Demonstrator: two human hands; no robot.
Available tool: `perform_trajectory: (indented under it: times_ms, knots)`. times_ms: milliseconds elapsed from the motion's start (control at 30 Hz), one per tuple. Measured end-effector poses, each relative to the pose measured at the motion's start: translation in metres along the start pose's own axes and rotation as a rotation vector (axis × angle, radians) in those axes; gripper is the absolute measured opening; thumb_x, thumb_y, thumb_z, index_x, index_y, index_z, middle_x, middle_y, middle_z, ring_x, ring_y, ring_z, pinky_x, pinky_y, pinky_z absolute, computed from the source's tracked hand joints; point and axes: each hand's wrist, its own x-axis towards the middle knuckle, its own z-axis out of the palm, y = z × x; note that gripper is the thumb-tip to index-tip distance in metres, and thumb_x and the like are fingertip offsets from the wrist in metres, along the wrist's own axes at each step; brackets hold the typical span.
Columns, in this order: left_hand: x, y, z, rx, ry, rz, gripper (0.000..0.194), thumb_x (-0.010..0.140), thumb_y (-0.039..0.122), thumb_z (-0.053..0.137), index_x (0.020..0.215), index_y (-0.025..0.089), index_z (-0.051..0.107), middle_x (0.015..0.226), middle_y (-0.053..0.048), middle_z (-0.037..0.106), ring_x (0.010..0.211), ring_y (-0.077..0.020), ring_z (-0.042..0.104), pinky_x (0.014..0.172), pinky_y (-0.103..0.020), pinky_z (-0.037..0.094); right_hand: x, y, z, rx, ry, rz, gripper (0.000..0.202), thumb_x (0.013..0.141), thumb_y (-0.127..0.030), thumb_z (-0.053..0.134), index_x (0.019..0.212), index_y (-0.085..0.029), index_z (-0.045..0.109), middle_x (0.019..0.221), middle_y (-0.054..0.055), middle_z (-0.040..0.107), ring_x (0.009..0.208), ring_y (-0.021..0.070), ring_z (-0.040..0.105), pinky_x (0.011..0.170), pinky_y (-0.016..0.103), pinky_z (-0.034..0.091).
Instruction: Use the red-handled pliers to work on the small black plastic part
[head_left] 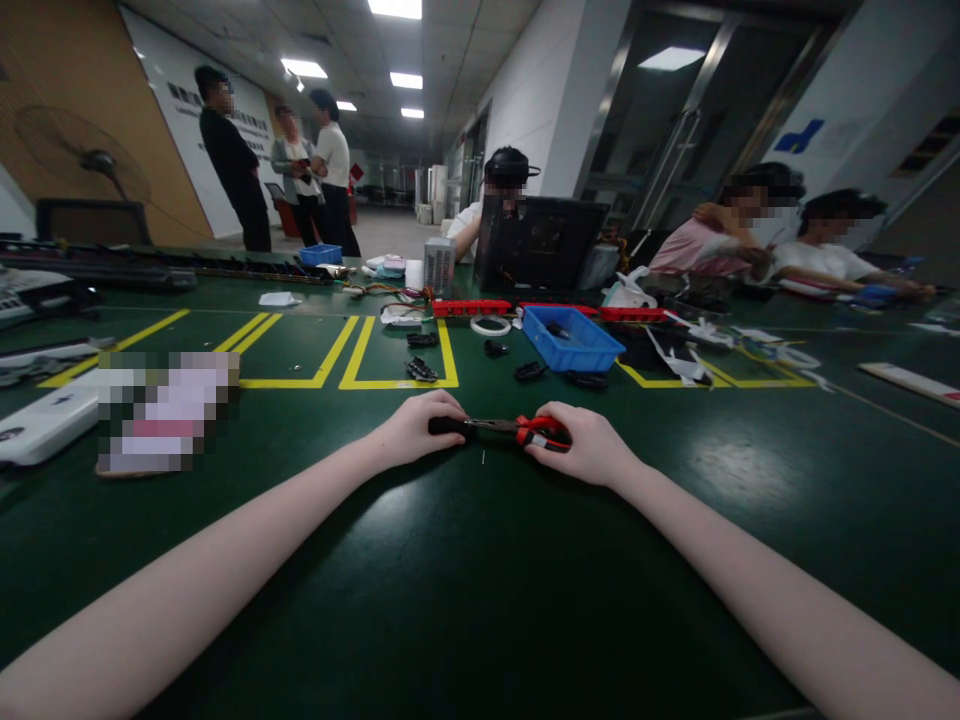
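My left hand (421, 430) is closed around a small black part (445, 426), just above the green table (480, 580). In my right hand (589, 442) are long-nosed pliers with red and black handles (541, 432). Their metal jaws point left and meet the near end of the black part; whether they grip anything there is too small to tell. A short thin pale piece (483, 457) lies on the table below the jaws. Beyond my hands lie small black parts (421, 370) and a blue bin (571, 340) with dark pieces in it.
A white case (56, 420) and a blurred flat object (171, 415) lie at left. Red strips (471, 308), a white ring (490, 325) and cables are farther back. A person (469, 225) sits behind a black computer case (536, 245); others sit at right or stand back left.
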Motion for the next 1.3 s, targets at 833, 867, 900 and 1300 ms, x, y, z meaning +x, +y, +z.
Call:
perform_trajectory:
  times_ms: [833, 867, 900, 1300]
  knots:
    - [0.0009, -0.0003, -0.0019, -0.093, 0.008, -0.063, 0.009, 0.087, 0.021, 0.064, 0.086, 0.017, 0.072, 0.095, -0.005, 0.068, 0.086, -0.0164, 0.065, 0.081, -0.031, 0.052, -0.0015, -0.0048, 0.0000, 0.077, 0.012, -0.008, 0.031, 0.078, -0.047, 0.065, 0.095, -0.021, 0.060, 0.092, 0.005, 0.067, 0.077, 0.0203, 0.061, 0.069, 0.032, 0.045]
    - [0.0009, -0.0006, -0.0018, -0.092, 0.008, -0.064, 0.009, 0.087, 0.021, 0.064, 0.087, 0.017, 0.072, 0.095, -0.005, 0.068, 0.086, -0.0163, 0.065, 0.081, -0.031, 0.052, -0.0015, -0.0049, 0.0000, 0.072, 0.012, -0.010, 0.031, 0.078, -0.047, 0.065, 0.095, -0.021, 0.060, 0.091, 0.005, 0.067, 0.076, 0.0202, 0.061, 0.068, 0.032, 0.045]
    - [0.0010, -0.0008, -0.0016, -0.091, 0.007, -0.063, 0.009, 0.087, 0.021, 0.064, 0.087, 0.017, 0.073, 0.094, -0.005, 0.068, 0.086, -0.0163, 0.065, 0.081, -0.031, 0.051, -0.0015, -0.0049, 0.0001, 0.067, 0.014, -0.012, 0.031, 0.078, -0.047, 0.065, 0.095, -0.021, 0.060, 0.090, 0.005, 0.066, 0.076, 0.0201, 0.060, 0.068, 0.031, 0.045]
    - [0.0026, -0.0015, -0.0025, -0.083, -0.043, -0.053, 0.013, 0.090, 0.022, 0.062, 0.090, 0.015, 0.073, 0.092, -0.006, 0.066, 0.084, -0.0160, 0.063, 0.079, -0.030, 0.050, -0.0015, -0.0063, -0.0003, 0.065, 0.009, -0.008, 0.031, 0.077, -0.047, 0.066, 0.093, -0.021, 0.060, 0.089, 0.004, 0.067, 0.075, 0.0198, 0.060, 0.068, 0.031, 0.044]
